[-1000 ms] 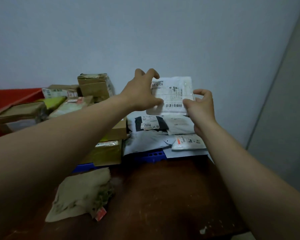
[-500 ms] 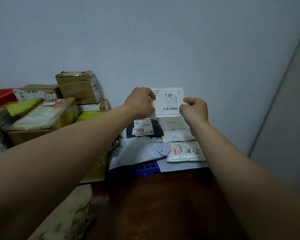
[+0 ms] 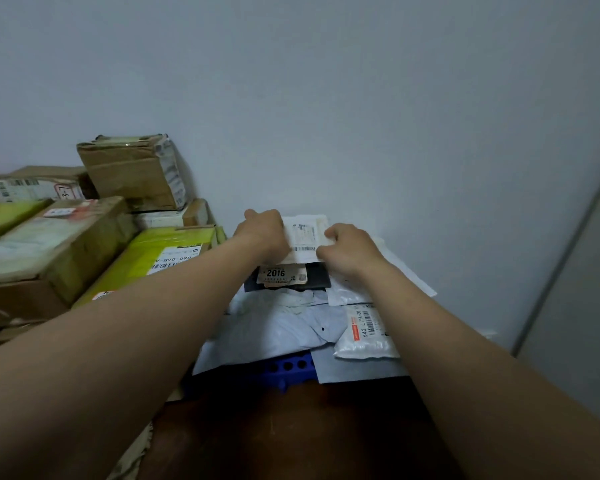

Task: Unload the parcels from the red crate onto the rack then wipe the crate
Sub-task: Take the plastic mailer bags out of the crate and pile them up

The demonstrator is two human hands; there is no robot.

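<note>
The white parcel (image 3: 303, 237) is a flat plastic mailer with a printed label. I judge it light, limp and a little slick, so it will sag or slide unless it is taken by two opposite edges. That is how I have it: my left hand (image 3: 262, 233) pinches its left edge with curled fingers (image 3: 253, 214), and my right hand (image 3: 352, 249) grasps its right edge. It stands close to the wall at the back of the pile. I cannot tell whether it rests there yet. Just below my fingers lies a black parcel (image 3: 314, 278) with a label reading 2016. Nearer me than that are a crumpled pale bag (image 3: 278, 327) and, to the right, a white padded pouch (image 3: 366, 336). They lie on a blue plastic edge (image 3: 288, 367), which I take for the rack. Left of my fingers stand cardboard boxes (image 3: 136, 171) and a yellow-green box (image 3: 153, 251). So soft a pile may let the mailer slip forward.
</note>
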